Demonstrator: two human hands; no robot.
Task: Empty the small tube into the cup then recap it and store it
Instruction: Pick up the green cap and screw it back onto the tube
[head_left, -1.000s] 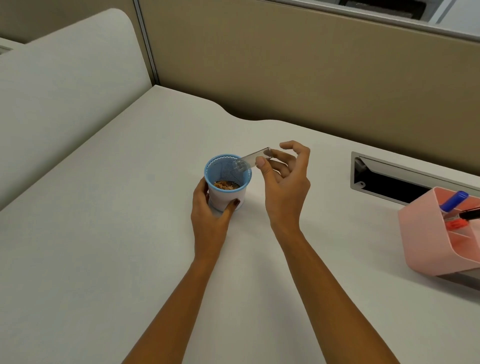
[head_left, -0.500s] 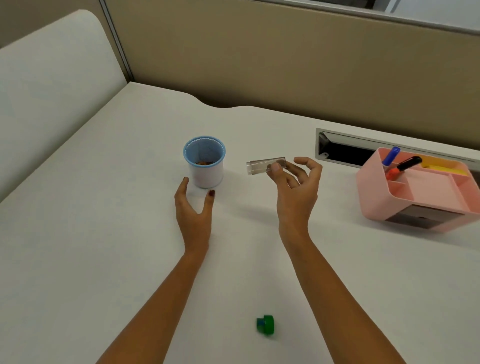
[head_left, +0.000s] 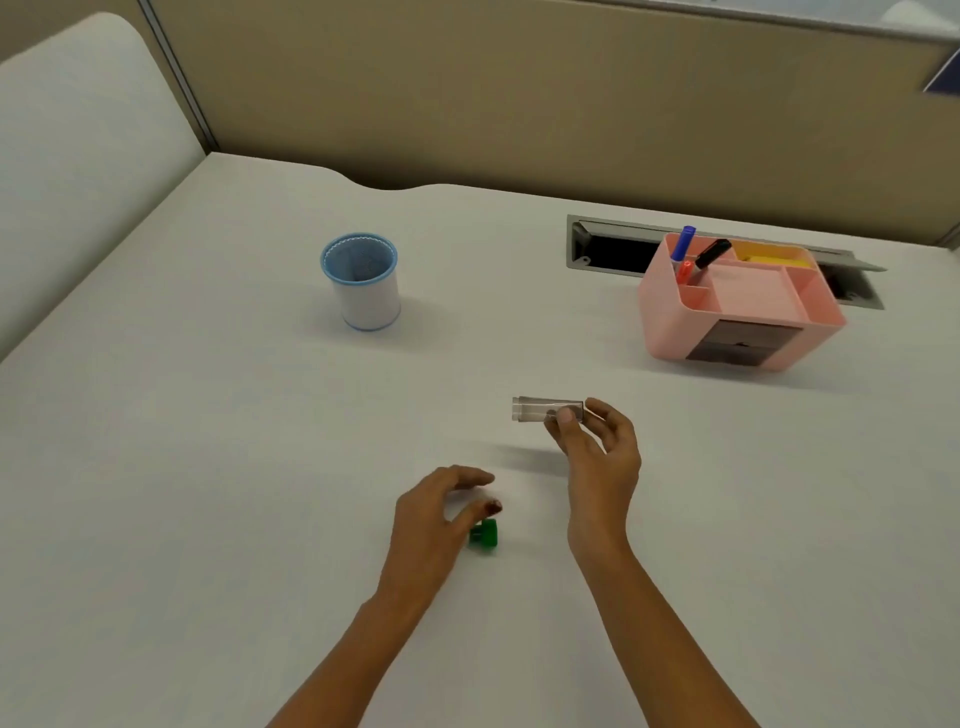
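My right hand (head_left: 597, 457) pinches a small clear tube (head_left: 540, 409) by its closed end. The tube lies level above the table, its open mouth pointing left, and looks empty. My left hand (head_left: 436, 514) hovers low over the table with fingers apart, its thumb tip touching a green cap (head_left: 484, 533) that lies on its side. The blue-rimmed white cup (head_left: 363, 283) stands upright far back on the left, apart from both hands.
A pink desk organiser (head_left: 670, 312) with pens and a dark drawer stands at the back right, in front of a grey cable slot (head_left: 597, 244). A beige partition runs along the table's far edge.
My left hand let go of the cup and came back down to the green cap. My right hand drew the tube away from the cup toward me.
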